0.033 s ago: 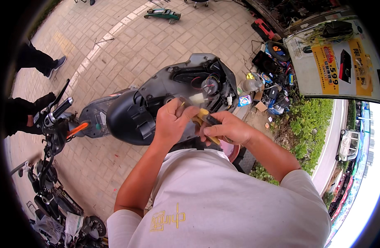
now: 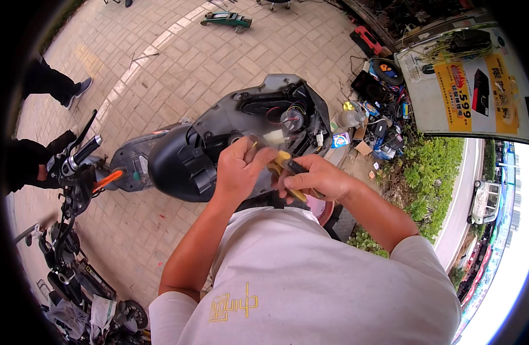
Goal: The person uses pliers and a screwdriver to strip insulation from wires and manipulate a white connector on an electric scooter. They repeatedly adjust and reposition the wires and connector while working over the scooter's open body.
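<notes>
In front of my chest, my right hand [image 2: 319, 177] is closed round a hand tool with yellow and black handles [image 2: 298, 167], which looks like pliers. Its working end is hidden by the fingers. My left hand [image 2: 241, 169] is pinched closed right beside it, the thumb reaching toward the tool. A thin yellowish tip shows by its fingers, but what it holds is too small to name. Both hands are above a partly stripped scooter [image 2: 227, 109] with a black seat [image 2: 172, 164]. Past the hands, a pale block [image 2: 274, 137] and a ribbed metal part [image 2: 292, 119] with loose wires sit in the scooter's body.
A person's legs [image 2: 43, 155] stand by the scooter's handlebar [image 2: 83, 152]. A green floor jack [image 2: 227, 20] lies on the paving. Batteries, boxes and scraps [image 2: 385, 135] pile up at the right beside bushes [image 2: 431, 178]. Another two-wheeler [image 2: 69, 264] stands at lower left.
</notes>
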The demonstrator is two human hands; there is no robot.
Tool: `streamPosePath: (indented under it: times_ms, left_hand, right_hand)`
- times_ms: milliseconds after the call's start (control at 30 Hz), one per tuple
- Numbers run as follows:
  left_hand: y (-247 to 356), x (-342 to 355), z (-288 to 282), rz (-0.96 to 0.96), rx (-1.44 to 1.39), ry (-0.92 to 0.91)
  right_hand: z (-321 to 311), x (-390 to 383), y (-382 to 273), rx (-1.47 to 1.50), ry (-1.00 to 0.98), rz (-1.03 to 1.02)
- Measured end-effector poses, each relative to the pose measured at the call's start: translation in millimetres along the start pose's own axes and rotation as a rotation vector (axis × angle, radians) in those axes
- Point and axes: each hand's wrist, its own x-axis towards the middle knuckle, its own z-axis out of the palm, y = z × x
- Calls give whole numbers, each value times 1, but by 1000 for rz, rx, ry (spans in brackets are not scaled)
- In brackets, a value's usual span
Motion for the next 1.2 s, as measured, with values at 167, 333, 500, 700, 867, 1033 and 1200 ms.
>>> streamPosePath:
  times_ms: [167,333,500,700,867,1033,1200]
  left_hand:
    - [-1,1,1,-14,-23,14]
    - [-1,3,-3,-28,-41,-71]
    - [-3,1,-5,52,-135,-125]
    - [13,1,-12,-2,-233,-125]
    - [16,0,-13,-110,-237,-70]
    - [25,0,-11,-113,-295,-71]
    - [21,-3,-7,-81,-295,-12]
  right_hand:
    - [1,3,-6,-34,-7,14]
    - [-9,5,-6,-527,97,-113]
    - [-5,-12,-27,-772,163,-164]
    - [-21,-17,-18,-1052,226,-477]
    - [0,-18,-6,-1276,463,-691]
    - [9,-10,12,-1418,623,-743]
    - [20,-4,12,-1509,741,-724]
